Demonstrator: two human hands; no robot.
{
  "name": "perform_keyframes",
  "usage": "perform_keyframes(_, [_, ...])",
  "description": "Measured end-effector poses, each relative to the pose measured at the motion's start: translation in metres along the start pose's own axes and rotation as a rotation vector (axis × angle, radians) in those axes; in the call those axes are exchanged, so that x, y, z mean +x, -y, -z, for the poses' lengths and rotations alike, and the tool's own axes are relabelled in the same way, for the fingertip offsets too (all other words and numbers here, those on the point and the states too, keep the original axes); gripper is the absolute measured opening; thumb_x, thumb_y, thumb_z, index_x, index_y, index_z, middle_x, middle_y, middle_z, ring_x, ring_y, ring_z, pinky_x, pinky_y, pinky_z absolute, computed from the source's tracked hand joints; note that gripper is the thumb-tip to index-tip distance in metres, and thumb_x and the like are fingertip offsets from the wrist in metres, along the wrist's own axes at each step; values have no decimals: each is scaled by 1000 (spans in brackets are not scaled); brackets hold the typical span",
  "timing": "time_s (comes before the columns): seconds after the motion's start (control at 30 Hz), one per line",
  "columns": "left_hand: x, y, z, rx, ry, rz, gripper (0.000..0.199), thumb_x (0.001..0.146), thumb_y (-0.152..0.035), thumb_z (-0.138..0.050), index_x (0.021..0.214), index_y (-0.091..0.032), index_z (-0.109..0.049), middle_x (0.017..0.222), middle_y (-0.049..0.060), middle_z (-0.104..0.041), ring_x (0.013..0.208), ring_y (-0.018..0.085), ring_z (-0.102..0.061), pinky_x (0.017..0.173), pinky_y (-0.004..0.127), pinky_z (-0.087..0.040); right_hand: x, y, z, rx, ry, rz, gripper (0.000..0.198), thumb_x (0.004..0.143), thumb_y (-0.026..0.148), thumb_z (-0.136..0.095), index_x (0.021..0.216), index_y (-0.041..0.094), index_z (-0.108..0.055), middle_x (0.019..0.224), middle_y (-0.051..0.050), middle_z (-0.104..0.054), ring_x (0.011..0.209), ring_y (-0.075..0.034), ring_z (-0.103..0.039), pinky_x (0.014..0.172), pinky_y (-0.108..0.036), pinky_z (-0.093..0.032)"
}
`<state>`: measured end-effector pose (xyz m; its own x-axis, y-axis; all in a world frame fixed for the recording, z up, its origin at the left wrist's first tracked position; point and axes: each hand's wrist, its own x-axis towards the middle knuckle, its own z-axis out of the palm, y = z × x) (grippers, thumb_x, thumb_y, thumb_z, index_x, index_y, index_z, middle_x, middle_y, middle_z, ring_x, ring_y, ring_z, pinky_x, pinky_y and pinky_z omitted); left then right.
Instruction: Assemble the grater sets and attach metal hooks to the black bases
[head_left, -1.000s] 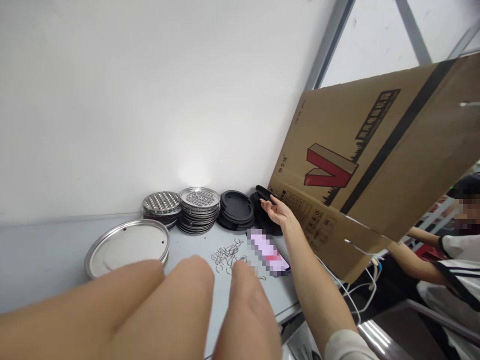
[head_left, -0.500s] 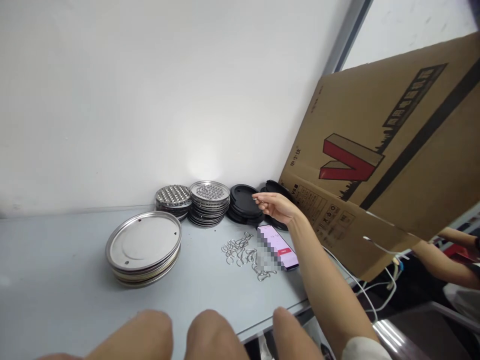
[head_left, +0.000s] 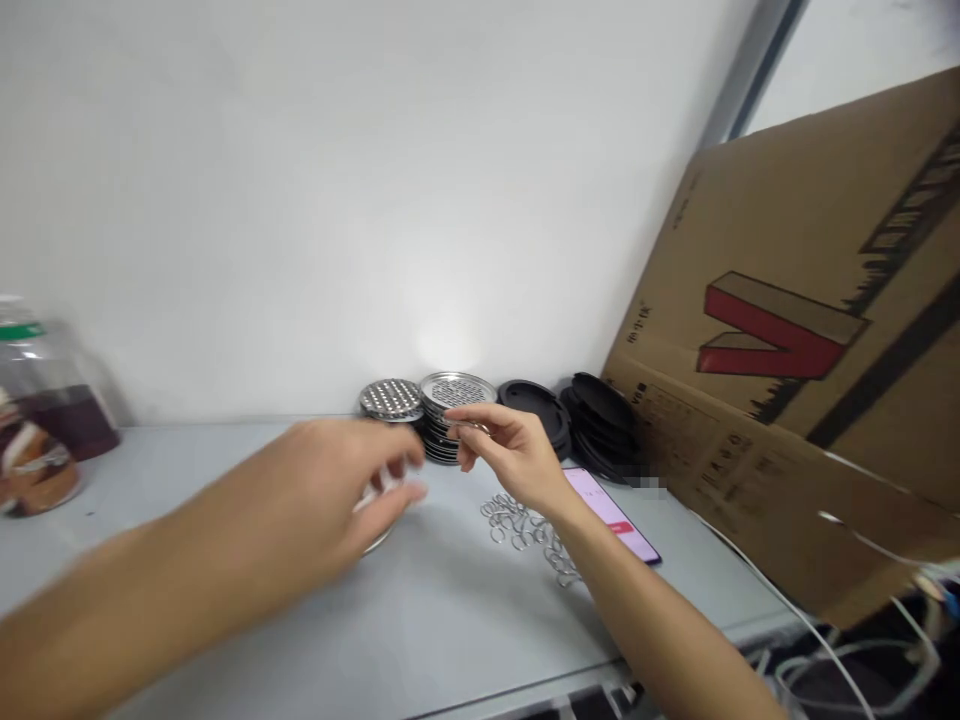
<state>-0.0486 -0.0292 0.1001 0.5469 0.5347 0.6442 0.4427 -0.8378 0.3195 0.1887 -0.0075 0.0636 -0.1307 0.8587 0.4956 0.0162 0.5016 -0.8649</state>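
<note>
My right hand (head_left: 517, 455) is closed in a pinch on a small shiny wire ring (head_left: 474, 427), held in front of the stacked perforated metal discs (head_left: 459, 390). Blurred by motion, my left hand (head_left: 352, 490) reaches in from the left with thumb and fingers apart and nothing visible between them. It hovers over the stack of smooth metal plates (head_left: 379, 541), covering nearly all of it. Under my right wrist lies a loose heap of wire rings (head_left: 517, 522), partly hidden by the forearm. A phone (head_left: 615, 518) with a lit screen is beside the heap.
Against the wall stand a stack of studded metal discs (head_left: 391, 397) and black round lids (head_left: 600, 425). A large cardboard box (head_left: 780, 330) leans at the right, with white cables (head_left: 780, 600) below it. Bottles with dark contents (head_left: 64, 415) stand at the far left.
My left hand has come into view over the metal plates. My right hand, with its pinch, has moved left from the black lids. The view has turned left, bringing in the bottles.
</note>
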Motion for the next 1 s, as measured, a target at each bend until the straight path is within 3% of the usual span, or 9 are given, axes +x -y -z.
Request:
perform_keyframes(0.1, [29, 13, -19, -219, 2, 290, 17, 92, -36, -61, 98, -22, -68, 86, 1, -75, 78, 17, -71, 65, 25, -56, -8, -5, -11, 31, -16, 9, 16, 85, 31, -69, 97, 20, -73, 76, -3, -74, 60, -15, -67, 61, -30, -57])
perform_keyframes(0.17, [29, 20, -36, -400, -3, 340, 19, 93, -35, -59, 102, -22, -68, 90, 2, -76, 83, 17, -72, 69, 26, -58, -16, -13, -16, 54, -28, -23, 17, 86, 33, -69, 97, 20, -73, 73, -3, -73, 61, -17, -69, 62, -31, -57])
perform_keyframes(0.27, [11, 21, -58, -512, -21, 295, 14, 92, -30, -62, 100, -21, -68, 90, 1, -76, 84, 16, -71, 76, 28, -57, -26, -22, -20, 52, -25, -73, 18, 86, 35, -69, 95, 19, -73, 65, -2, -70, 56, -17, -67, 60, -31, -55])
perform_keyframes(0.4, [-11, 18, -69, -433, -122, 264, 10, 91, -26, -62, 89, -20, -70, 81, 1, -73, 75, 14, -68, 70, 26, -56, -31, -27, -21, 29, 35, -127, 16, 87, 33, -68, 93, 19, -71, 61, 0, -69, 55, -17, -67, 62, -30, -52])
perform_keyframes(0.53, [-16, 22, -72, -366, -177, 177, 7, 90, -20, -62, 88, -19, -69, 88, 3, -73, 80, 16, -68, 73, 27, -56, -33, -27, -23, 15, 60, -89, 15, 88, 31, -67, 93, 19, -72, 60, 0, -69, 54, -16, -67, 60, -29, -50])
perform_keyframes(0.77, [-23, 31, -86, -292, -310, 31, 16, 81, -6, -65, 87, -20, -70, 79, -1, -73, 69, 12, -67, 66, 22, -53, -34, -31, -29, 43, 65, -113, 14, 86, 31, -68, 88, 17, -71, 56, 1, -67, 49, -14, -64, 56, -26, -51])
perform_keyframes(0.9, [-24, 30, -89, -230, -391, -27, 20, 77, -2, -64, 85, -19, -69, 73, -3, -70, 65, 10, -65, 63, 20, -51, -37, -33, -32, 13, 81, -80, 19, 88, 30, -66, 103, 18, -69, 55, 2, -65, 51, -15, -65, 58, -27, -52])
perform_keyframes(1.0, [-23, 29, -89, -183, -439, -47, 20, 75, -1, -64, 84, -19, -68, 71, -3, -68, 63, 10, -63, 62, 20, -50, -41, -33, -32, -95, 26, 49, 28, 88, 25, -66, 116, 21, -65, 68, 1, -66, 57, -14, -64, 60, -28, -53])
